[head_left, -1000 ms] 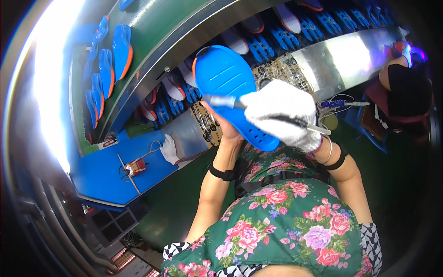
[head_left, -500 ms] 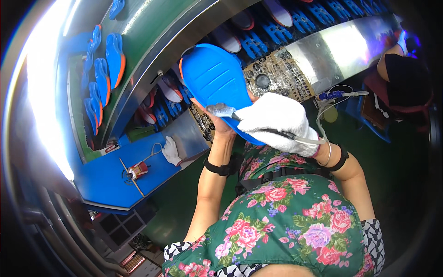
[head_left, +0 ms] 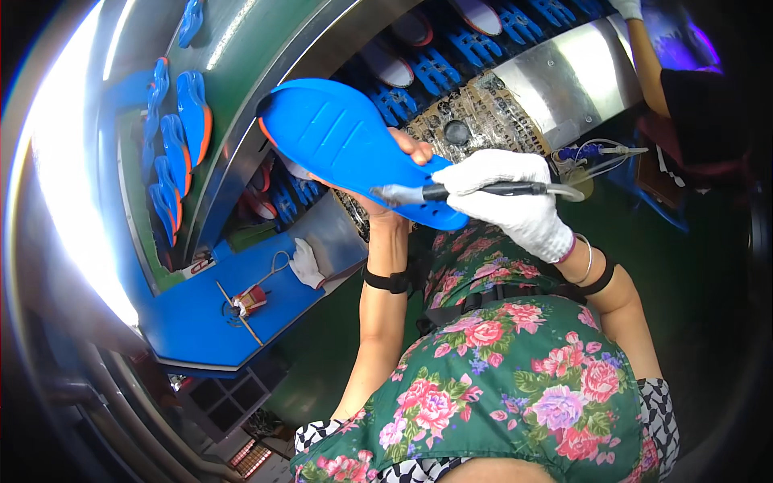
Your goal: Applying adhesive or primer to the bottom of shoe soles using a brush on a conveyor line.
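Observation:
My bare left hand [head_left: 414, 148] is closed around the narrow middle of a blue shoe sole [head_left: 326, 133], its fingers over the far edge and its palm mostly hidden beneath. The wide end, with grooves across it and an orange edge, tilts up to the left. In a white knitted glove, my right hand [head_left: 515, 201] grips a glue brush [head_left: 409, 194] by its black handle, and a clear tube runs from the handle's rear. Its greyish bristles lie at the sole's near edge; whether they press on it I cannot tell.
Several blue soles with orange edges [head_left: 193, 117] stand on a green surface at the left. Beyond my hands, a conveyor [head_left: 471, 48] carries soles and blue strapped pieces. On a blue table [head_left: 181, 322] lie a white glove [head_left: 306, 264] and a red spool-like object [head_left: 251, 299]. A co-worker's arm [head_left: 648, 68] reaches in at the right.
The sole has turned, its wide end swinging left and its narrow end rising. My right hand has rolled, and the brush handle lies more level. The co-worker's gloved hand has moved up and left.

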`<state>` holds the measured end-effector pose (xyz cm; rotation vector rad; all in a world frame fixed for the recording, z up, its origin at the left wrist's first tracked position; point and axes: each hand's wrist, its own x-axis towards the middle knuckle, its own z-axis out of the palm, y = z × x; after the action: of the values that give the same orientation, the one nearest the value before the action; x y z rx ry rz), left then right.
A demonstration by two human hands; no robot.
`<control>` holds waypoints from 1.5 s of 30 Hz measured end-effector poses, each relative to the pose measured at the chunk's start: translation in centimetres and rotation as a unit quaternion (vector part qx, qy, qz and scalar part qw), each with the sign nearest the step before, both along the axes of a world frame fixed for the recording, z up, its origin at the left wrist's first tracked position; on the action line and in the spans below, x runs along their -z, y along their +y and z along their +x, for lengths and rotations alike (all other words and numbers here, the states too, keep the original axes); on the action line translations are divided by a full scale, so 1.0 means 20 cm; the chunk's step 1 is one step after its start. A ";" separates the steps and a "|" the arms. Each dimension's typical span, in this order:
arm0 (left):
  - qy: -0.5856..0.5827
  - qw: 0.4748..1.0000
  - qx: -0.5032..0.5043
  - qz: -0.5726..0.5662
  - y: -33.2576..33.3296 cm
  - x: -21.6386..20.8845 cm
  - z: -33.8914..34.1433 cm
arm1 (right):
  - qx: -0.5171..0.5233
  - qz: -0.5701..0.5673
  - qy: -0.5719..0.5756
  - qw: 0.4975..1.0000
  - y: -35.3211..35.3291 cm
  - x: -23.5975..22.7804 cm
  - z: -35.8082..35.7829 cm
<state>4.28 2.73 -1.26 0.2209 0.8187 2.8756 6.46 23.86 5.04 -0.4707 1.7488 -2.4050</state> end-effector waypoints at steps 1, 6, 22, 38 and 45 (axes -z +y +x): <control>0.005 1.000 -0.012 0.021 -0.01 0.01 -0.01 | 0.025 0.048 0.038 0.998 0.00 -0.02 0.00; -0.004 0.997 -0.079 0.018 0.04 0.00 -0.03 | 0.037 0.100 0.201 0.974 0.00 -0.04 0.04; 0.049 0.996 -0.003 0.073 0.03 -0.05 -0.11 | 0.040 0.039 0.009 0.998 0.08 0.00 0.05; -0.079 0.993 0.090 -0.006 -0.01 -0.12 -0.14 | -0.048 0.129 0.204 0.969 0.11 0.03 0.08; -0.130 0.969 0.206 -0.041 -0.05 -0.10 -0.18 | -0.021 0.183 0.359 0.915 0.10 0.07 0.04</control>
<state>0.59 1.63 0.72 -0.0011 0.7383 2.4109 7.28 25.87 3.56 -1.4440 2.3424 -1.9054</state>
